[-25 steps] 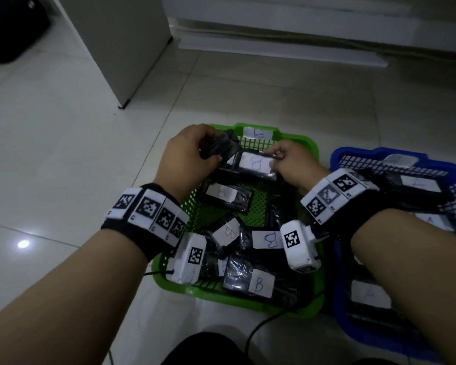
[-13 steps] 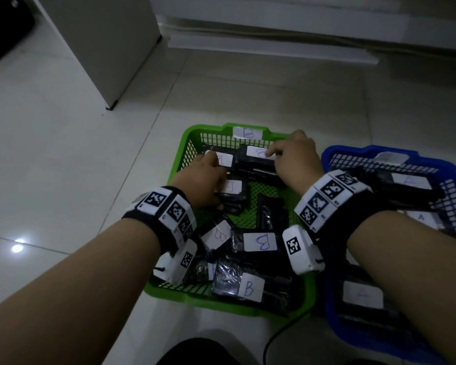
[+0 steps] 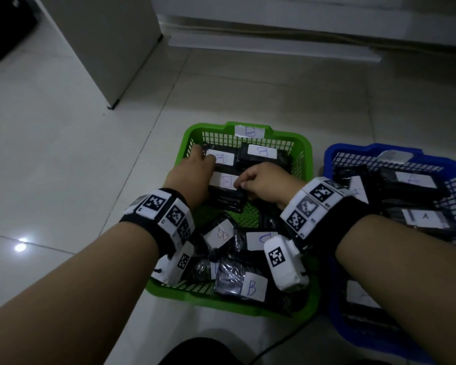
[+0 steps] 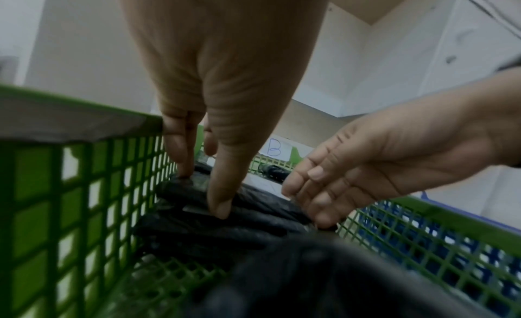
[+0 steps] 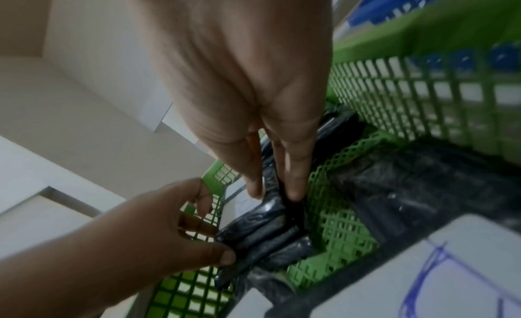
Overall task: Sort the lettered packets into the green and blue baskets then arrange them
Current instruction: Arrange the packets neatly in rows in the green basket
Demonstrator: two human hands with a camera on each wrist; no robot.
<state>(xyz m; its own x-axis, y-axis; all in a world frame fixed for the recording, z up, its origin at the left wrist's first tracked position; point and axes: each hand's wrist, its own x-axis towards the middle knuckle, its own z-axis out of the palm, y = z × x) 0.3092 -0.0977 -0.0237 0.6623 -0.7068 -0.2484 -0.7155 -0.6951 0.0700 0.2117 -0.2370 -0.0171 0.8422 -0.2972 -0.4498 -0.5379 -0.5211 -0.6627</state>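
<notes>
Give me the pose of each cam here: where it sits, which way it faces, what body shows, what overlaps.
Head: worn on the head, faces forward and down at the green basket and blue basket on the floor; both forearms and hands show.
Left wrist: looks along the left hand into the green basket; right hand enters from the right.
Right wrist: looks along the right hand down onto a black packet; left hand at lower left.
Shared: both wrist views show both hands on black packets.

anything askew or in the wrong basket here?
No readable label sits in the wrong basket. In the green basket the far packets lie squared up, but the near B packets are tilted and overlapping, not yet arranged. Both the left hand and right hand hold a stack of packets.
</notes>
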